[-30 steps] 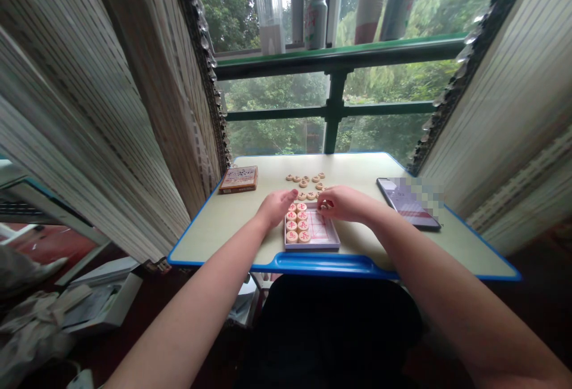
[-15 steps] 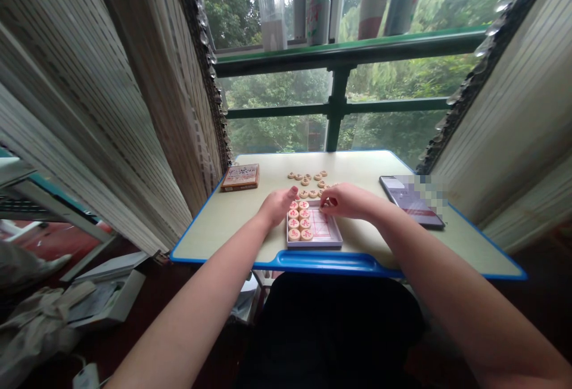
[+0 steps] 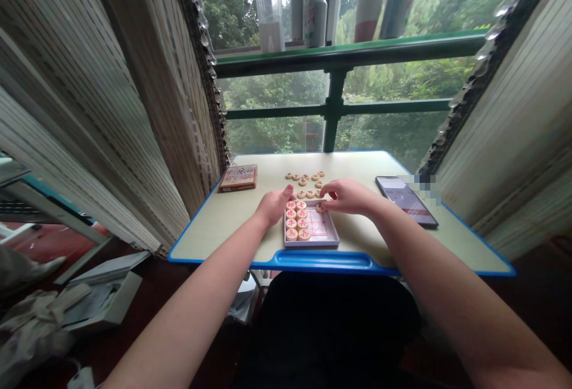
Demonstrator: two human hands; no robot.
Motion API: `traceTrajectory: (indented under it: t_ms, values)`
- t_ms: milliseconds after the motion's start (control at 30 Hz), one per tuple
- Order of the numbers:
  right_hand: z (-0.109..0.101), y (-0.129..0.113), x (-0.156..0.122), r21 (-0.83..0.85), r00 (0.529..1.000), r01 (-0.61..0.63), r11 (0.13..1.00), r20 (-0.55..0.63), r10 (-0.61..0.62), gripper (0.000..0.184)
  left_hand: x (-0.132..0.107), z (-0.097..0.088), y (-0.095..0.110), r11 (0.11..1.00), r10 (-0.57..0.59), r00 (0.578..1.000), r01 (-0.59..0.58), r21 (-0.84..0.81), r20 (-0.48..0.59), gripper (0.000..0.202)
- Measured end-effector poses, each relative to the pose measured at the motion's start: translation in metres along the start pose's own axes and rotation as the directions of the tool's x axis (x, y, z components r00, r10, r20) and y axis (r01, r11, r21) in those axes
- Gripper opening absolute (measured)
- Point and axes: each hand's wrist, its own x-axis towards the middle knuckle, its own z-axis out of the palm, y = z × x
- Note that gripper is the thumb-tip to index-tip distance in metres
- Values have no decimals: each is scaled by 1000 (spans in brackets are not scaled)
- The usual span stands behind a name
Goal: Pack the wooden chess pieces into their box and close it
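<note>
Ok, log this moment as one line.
left hand: beside tray; right hand: at piece, tray's far right; red-marked pieces: two columns, tray's left; loose pieces: beyond tray

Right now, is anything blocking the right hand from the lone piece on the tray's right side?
Nothing visible is. The right hand is right beside the lone piece, though whether it touches is hard to tell. The red-marked pieces in the tray lie to the left, out of the way.

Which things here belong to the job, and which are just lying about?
Job in hand:
- shallow tray
- red-marked pieces in it
- piece by the right hand
- loose pieces beyond it
- brown printed box, probably the set's

Lying about:
- phone
- drink cans
- open white box
</note>
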Motion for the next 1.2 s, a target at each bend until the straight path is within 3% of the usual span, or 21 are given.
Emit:
traceTrajectory:
  t_ms: [267,400,600,1200]
  values:
    - [1,-7,-2,-30,999,49,998,21,-49,25,-1,1,2,1000,4,1000,-4,9,19,73]
    - [1,-9,-3,-56,997,17,998,72,-13,24,-1,0,4,999,-1,1000,0,34,22,73]
    - [4,-13,-3,-101,998,-37,994,53,42,23,0,0,3,999,4,1000,-5,50,31,77]
    - [8,-13,1,-64,996,-30,997,77,35,27,1,0,2,996,45,998,-47,72,32,76]
